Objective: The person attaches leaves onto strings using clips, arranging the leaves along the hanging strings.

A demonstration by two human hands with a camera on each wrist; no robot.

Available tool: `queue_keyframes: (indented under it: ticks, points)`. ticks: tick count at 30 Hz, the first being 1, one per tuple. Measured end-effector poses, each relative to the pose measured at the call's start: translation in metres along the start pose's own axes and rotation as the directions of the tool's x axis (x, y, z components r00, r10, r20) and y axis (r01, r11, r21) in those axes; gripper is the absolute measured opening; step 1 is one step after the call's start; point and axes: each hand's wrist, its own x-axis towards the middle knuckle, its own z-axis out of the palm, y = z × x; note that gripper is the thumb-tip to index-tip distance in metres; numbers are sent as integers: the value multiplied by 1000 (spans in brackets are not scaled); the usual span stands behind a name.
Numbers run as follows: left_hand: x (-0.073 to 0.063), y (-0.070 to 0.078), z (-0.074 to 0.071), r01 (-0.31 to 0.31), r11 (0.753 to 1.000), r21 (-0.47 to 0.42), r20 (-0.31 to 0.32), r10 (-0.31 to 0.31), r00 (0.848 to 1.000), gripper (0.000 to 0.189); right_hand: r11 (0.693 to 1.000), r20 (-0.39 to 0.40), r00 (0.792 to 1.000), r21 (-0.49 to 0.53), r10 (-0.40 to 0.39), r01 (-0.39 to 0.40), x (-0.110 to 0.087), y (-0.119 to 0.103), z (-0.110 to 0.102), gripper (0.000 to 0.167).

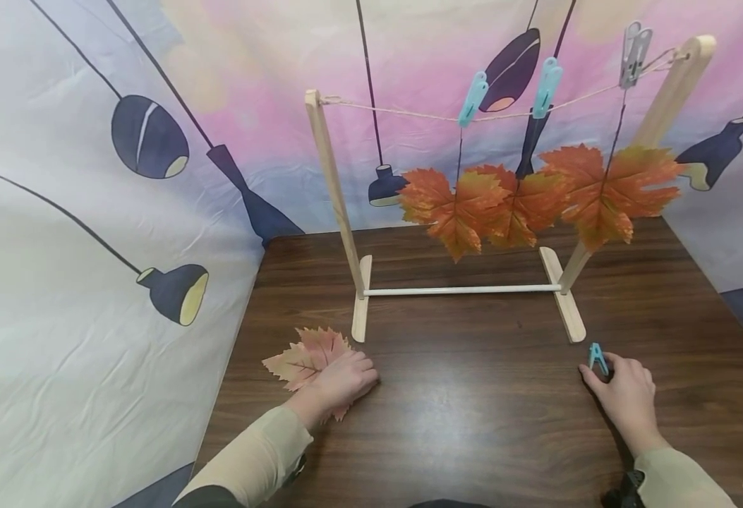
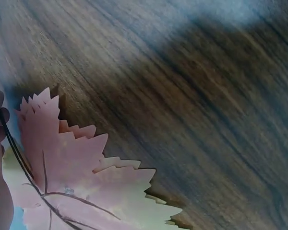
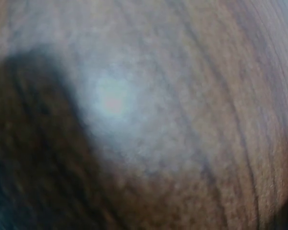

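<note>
My left hand (image 1: pixel 344 384) is over a small stack of pale pink artificial maple leaves (image 1: pixel 307 356) at the table's left side. In the left wrist view, its fingers pinch the dark stems (image 2: pixel 18 155) of these leaves (image 2: pixel 77 158), whose jagged edges overlap. On the right, my right hand (image 1: pixel 628 398) holds a light blue clothespin (image 1: pixel 597 358) between thumb and index finger, low over the table. Only the tabletop and shadow show in the right wrist view.
A wooden stand (image 1: pixel 339 204) with a string line (image 1: pixel 403 111) is at the back. Orange maple leaves (image 1: pixel 456 208) hang there from two blue clothespins (image 1: pixel 473 99) and a grey clothespin (image 1: pixel 634 56). A white rod (image 1: pixel 460 290) joins the stand's feet. Behind hangs a patterned cloth (image 1: pixel 250 85).
</note>
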Motion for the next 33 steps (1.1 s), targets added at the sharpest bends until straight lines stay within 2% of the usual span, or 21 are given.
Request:
queue_keyframes:
  ticks: [7,15,33]
  points:
    - [-3,0,4,33,999,-21,34,-32,999,8,1000,38,999,-13,-16,17,1,-2,-2,50]
    - [-4,1,8,24,999,-33,-32,-25,999,7,999,34,999,-13,-42,42,-3,-2,-1,46]
    - [-6,4,13,90,992,-85,-47,-94,994,6,985,-10,985,4,-173,174,-10,-4,4,38]
